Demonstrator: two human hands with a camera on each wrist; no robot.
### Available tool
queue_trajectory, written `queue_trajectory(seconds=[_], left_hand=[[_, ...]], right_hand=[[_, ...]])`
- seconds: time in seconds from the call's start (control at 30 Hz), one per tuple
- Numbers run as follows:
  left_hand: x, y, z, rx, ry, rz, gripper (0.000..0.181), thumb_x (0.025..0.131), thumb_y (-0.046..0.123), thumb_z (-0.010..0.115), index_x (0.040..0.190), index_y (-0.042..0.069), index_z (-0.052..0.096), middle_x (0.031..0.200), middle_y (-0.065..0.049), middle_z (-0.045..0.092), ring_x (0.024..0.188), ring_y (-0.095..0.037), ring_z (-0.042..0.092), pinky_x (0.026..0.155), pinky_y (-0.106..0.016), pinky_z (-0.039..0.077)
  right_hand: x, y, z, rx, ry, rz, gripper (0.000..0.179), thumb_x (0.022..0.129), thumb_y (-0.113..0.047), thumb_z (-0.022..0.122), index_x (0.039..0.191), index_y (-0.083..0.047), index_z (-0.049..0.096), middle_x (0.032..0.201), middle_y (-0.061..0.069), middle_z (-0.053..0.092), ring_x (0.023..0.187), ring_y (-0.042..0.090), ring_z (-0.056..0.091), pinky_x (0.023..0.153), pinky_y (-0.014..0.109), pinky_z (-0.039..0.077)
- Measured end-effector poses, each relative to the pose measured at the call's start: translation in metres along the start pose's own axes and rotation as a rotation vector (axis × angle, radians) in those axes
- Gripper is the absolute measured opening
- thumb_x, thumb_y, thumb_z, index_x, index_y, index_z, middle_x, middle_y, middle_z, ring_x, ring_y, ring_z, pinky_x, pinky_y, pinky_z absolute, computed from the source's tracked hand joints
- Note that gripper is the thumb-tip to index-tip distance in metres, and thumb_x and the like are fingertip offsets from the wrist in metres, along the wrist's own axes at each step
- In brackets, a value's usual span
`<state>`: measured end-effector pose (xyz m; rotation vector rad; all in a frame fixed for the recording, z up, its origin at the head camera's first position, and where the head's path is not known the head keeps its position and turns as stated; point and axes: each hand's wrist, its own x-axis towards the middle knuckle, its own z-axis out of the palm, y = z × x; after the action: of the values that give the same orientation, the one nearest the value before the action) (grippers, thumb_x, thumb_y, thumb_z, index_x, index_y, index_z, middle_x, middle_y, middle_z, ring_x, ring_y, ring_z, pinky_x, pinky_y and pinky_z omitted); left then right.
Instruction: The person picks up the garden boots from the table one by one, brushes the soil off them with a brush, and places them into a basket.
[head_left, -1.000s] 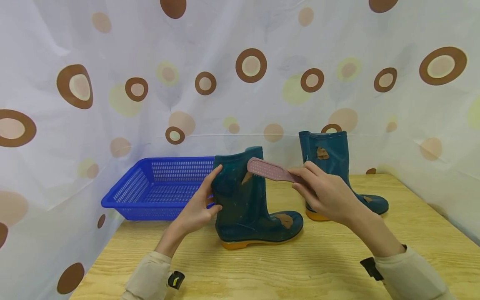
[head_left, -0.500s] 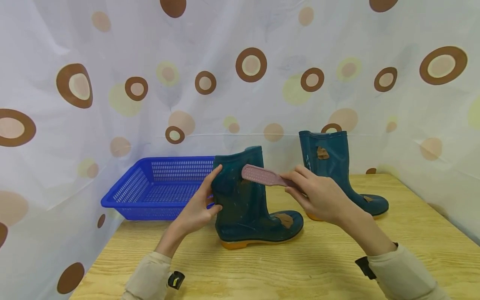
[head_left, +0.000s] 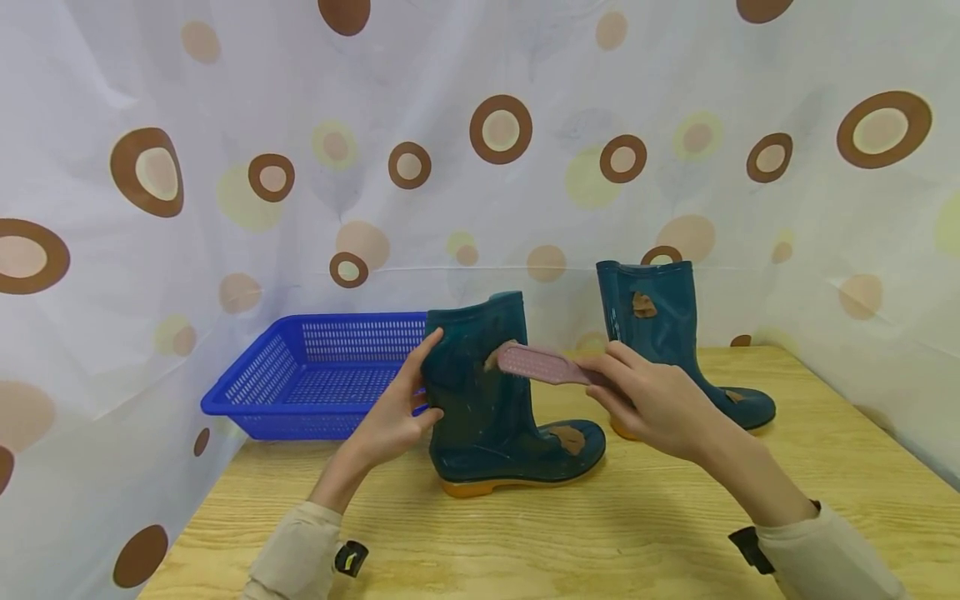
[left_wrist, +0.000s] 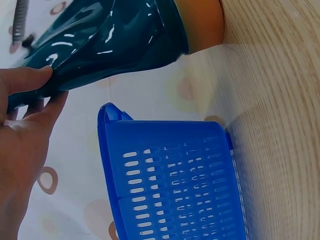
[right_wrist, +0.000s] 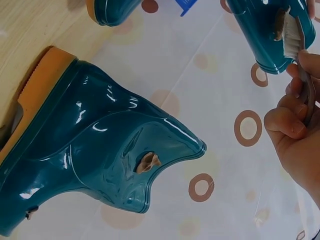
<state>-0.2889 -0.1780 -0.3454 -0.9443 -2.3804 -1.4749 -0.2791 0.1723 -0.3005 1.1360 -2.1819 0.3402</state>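
A dark teal rubber boot [head_left: 480, 417] with an orange sole stands on the table, toe to the right. My left hand [head_left: 393, 417] grips the back of its shaft, thumb on the near side; the left wrist view shows this hand [left_wrist: 25, 145] near the boot's top. In my right hand [head_left: 660, 404] is a pinkish brush [head_left: 542, 365], pinched by its handle. White bristles [right_wrist: 291, 37] face the boot's shaft at a brown smear [head_left: 491, 360], which the brush head partly covers. Another brown patch [head_left: 568, 439] marks the toe.
A second teal boot [head_left: 663, 333] with brown patches on shaft and toe stands behind my right hand. To the left, a blue plastic basket [head_left: 258, 423] sits behind the held boot. A patterned sheet [head_left: 480, 225] hangs behind the wooden table [head_left: 525, 542].
The brush first went left and down across the shaft's brown patch, then back right and slightly lower. My left hand and both boots have stayed in place.
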Motion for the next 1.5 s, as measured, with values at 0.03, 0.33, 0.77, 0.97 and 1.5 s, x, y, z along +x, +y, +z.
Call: queue_trajectory(seconds=[0.03, 0.33, 0.77, 0.97, 1.5], left_hand=[[0.000, 0.000, 0.000, -0.002, 0.000, -0.001, 0.107, 0.084, -0.019, 0.059, 0.158, 0.042, 0.010, 0.165, -0.011, 0.016, 0.139, -0.042, 0.042, 0.106, -0.058, 0.044], [0.001, 0.003, 0.001, 0.005, 0.003, -0.012, 0.108, 0.084, -0.018, 0.060, 0.157, 0.044, 0.010, 0.166, -0.008, 0.014, 0.139, -0.042, 0.043, 0.106, -0.059, 0.045], [0.002, 0.003, 0.000, 0.000, 0.001, 0.000, 0.107, 0.084, -0.018, 0.059, 0.158, 0.041, 0.010, 0.165, -0.011, 0.013, 0.138, -0.043, 0.043, 0.105, -0.059, 0.045], [0.000, 0.003, 0.000, 0.003, 0.006, -0.008, 0.107, 0.085, -0.018, 0.059, 0.158, 0.042, 0.009, 0.165, -0.011, 0.015, 0.138, -0.042, 0.044, 0.105, -0.057, 0.046], [-0.005, 0.002, -0.002, -0.003, 0.013, -0.013, 0.107, 0.085, -0.018, 0.060, 0.158, 0.042, 0.009, 0.165, -0.010, 0.014, 0.135, -0.041, 0.045, 0.106, -0.058, 0.045]], right_hand=[[-0.001, 0.000, 0.000, 0.000, 0.007, -0.007, 0.030, 0.090, -0.010, 0.069, 0.119, -0.014, 0.067, 0.091, -0.006, 0.053, 0.060, -0.003, 0.040, 0.049, 0.013, 0.037], [0.002, 0.002, -0.006, 0.011, 0.088, -0.044, 0.027, 0.093, -0.014, 0.068, 0.120, -0.010, 0.067, 0.089, -0.004, 0.052, 0.059, -0.003, 0.038, 0.049, 0.013, 0.035], [-0.003, 0.002, -0.003, 0.009, 0.034, -0.003, 0.031, 0.090, -0.009, 0.070, 0.121, -0.011, 0.067, 0.089, -0.005, 0.052, 0.061, -0.002, 0.040, 0.051, 0.014, 0.036], [-0.008, 0.004, -0.002, 0.009, 0.023, 0.013, 0.028, 0.089, -0.010, 0.071, 0.117, -0.012, 0.067, 0.086, -0.006, 0.048, 0.059, -0.004, 0.036, 0.050, 0.014, 0.034], [-0.021, 0.008, 0.000, 0.001, -0.010, 0.083, 0.027, 0.090, -0.010, 0.070, 0.117, -0.011, 0.068, 0.089, -0.008, 0.050, 0.060, -0.004, 0.037, 0.052, 0.015, 0.035]])
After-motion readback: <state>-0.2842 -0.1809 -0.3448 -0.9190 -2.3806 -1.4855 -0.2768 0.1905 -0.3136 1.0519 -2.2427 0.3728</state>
